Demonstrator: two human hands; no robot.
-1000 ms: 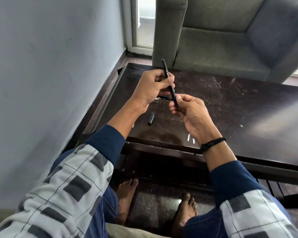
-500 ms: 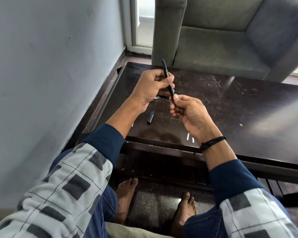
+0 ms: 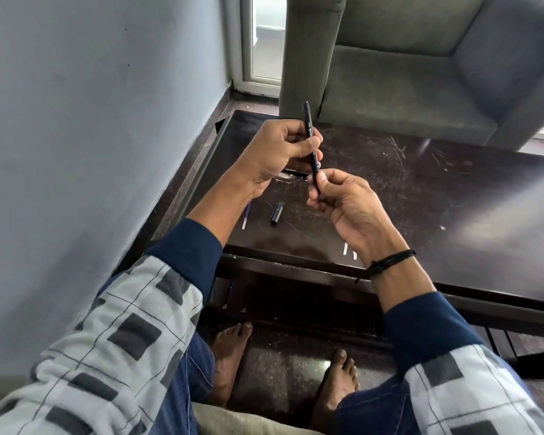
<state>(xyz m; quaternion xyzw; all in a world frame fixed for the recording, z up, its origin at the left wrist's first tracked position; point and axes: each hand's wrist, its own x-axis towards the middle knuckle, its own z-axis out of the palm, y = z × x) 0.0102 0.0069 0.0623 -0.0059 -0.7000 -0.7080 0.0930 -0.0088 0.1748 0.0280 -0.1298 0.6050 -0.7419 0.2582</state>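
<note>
While raised above the near left part of the worktop (image 3: 437, 199), the black pen (image 3: 308, 127) stands almost upright, its top leaning slightly left. The left hand (image 3: 277, 152) grips its middle with curled fingers and thumb; the right hand (image 3: 342, 199) pinches its lower end. On the worktop below lie a black cap (image 3: 277, 211), a thin refill (image 3: 247, 216) beside it and two small white pieces (image 3: 346, 248) near the front edge. A grey armchair (image 3: 405, 73) stands beyond.
</note>
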